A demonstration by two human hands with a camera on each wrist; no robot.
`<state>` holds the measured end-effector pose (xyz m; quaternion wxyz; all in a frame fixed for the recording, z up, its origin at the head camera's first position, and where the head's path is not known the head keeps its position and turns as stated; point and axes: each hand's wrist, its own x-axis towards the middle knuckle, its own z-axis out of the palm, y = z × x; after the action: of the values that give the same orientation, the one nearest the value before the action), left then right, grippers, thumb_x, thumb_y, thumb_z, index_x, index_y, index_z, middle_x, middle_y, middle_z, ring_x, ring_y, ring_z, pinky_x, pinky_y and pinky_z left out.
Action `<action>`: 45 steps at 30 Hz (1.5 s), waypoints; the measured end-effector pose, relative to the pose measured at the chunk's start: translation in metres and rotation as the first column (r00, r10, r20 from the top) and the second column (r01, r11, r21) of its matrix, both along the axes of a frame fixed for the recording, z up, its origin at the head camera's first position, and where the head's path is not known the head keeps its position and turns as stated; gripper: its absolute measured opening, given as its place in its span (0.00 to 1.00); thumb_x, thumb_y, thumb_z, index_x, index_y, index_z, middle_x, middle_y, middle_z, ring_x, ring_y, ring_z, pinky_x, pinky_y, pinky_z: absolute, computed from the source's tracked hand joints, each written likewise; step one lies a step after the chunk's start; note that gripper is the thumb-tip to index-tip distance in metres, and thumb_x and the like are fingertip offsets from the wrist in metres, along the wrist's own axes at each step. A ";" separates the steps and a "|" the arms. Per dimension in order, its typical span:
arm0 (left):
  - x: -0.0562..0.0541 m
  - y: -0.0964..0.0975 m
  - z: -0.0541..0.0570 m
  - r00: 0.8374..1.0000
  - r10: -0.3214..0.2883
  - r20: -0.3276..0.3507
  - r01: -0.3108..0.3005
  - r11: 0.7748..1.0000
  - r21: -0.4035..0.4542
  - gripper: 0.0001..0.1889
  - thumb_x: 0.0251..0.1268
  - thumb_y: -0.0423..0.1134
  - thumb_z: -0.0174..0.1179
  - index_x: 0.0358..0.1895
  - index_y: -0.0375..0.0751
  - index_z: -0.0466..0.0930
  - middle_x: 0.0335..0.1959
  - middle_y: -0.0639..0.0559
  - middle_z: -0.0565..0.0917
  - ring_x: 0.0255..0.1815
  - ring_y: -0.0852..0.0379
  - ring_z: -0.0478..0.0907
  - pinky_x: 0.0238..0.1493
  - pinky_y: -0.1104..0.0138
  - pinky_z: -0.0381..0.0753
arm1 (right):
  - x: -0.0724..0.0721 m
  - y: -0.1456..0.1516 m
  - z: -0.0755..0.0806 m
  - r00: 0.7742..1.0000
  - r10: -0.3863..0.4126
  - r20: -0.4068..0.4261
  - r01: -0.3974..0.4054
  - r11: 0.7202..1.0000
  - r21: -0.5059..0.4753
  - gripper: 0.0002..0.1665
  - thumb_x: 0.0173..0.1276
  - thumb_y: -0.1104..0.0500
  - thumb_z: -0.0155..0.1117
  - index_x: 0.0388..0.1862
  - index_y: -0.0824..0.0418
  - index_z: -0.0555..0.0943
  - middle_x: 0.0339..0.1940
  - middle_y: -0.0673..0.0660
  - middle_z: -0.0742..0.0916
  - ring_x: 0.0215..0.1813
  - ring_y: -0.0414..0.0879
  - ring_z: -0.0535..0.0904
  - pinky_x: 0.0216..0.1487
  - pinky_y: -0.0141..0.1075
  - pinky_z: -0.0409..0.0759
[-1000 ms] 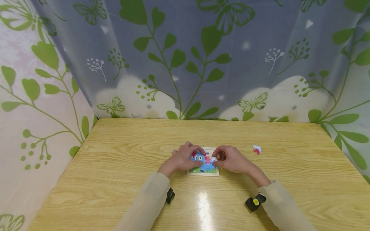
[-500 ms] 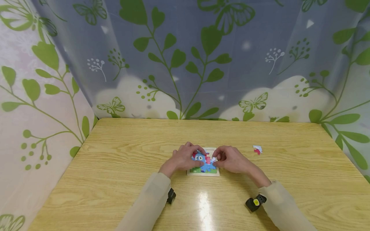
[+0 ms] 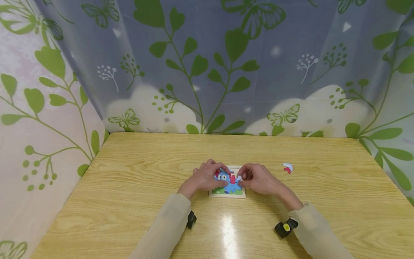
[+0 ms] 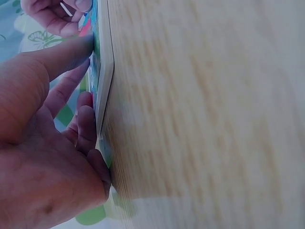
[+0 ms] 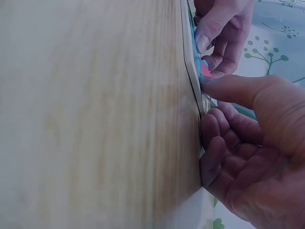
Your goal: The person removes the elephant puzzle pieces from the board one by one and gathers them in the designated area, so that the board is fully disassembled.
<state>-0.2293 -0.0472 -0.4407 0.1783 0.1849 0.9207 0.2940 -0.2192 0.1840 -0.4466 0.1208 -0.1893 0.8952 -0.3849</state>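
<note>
A small jigsaw puzzle with a pale wooden frame [image 3: 227, 195] lies on the table, showing a blue cartoon figure with big eyes on green ground. My left hand [image 3: 205, 177] rests over its left side, thumb and index fingertip spread apart on the pieces. At the right edge, my right hand [image 3: 260, 179] pinches a puzzle piece [image 3: 239, 178] with thumb and index finger, mostly hidden by the fingertips. Between both hands a pink-red part [image 5: 206, 69] sticks up slightly above the board in the right wrist view. Pale bare backing shows near the top right of the frame.
A loose white, blue and red puzzle piece [image 3: 288, 168] lies on the wood-grain table [image 3: 145, 162], right of my right hand. A leaf-patterned curtain [image 3: 207, 72] stands along the table's back edge. Black wrist cameras [image 3: 286, 227] sit below both sleeves.
Both hands stay in nearly the same place on the puzzle. The pink-red part between them has shifted very slightly. The loose piece lies where it was.
</note>
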 end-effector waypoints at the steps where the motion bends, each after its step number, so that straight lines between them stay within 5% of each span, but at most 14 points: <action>1: 0.000 0.000 0.000 1.000 0.000 0.000 0.000 1.000 0.001 0.15 0.67 0.50 0.68 0.55 0.63 0.81 0.53 0.51 0.74 0.57 0.47 0.68 0.49 0.55 0.61 | 0.000 0.000 0.000 1.000 0.002 -0.003 -0.002 1.000 -0.004 0.11 0.64 0.63 0.73 0.43 0.63 0.82 0.33 0.53 0.81 0.34 0.44 0.74 0.33 0.31 0.71; 22: 0.000 0.002 0.000 1.000 -0.005 0.007 0.005 1.000 0.003 0.15 0.66 0.50 0.69 0.55 0.63 0.81 0.55 0.51 0.74 0.57 0.48 0.68 0.50 0.55 0.61 | 0.010 0.004 0.002 0.993 -0.105 0.050 0.111 0.986 -0.124 0.07 0.70 0.67 0.63 0.45 0.64 0.82 0.38 0.57 0.86 0.36 0.46 0.77 0.33 0.31 0.75; 45: 0.002 -0.001 0.001 1.000 -0.012 -0.007 0.012 1.000 0.012 0.16 0.66 0.50 0.69 0.55 0.62 0.81 0.56 0.50 0.73 0.57 0.47 0.67 0.48 0.55 0.60 | 0.020 0.063 0.010 0.982 -0.191 -0.006 0.189 0.975 -0.119 0.09 0.72 0.61 0.66 0.48 0.62 0.84 0.41 0.58 0.88 0.35 0.45 0.82 0.32 0.34 0.80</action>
<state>-0.2275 -0.0480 -0.4395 0.1757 0.1928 0.9183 0.2978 -0.1997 0.2468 -0.4364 0.0642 -0.1132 0.8858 -0.4454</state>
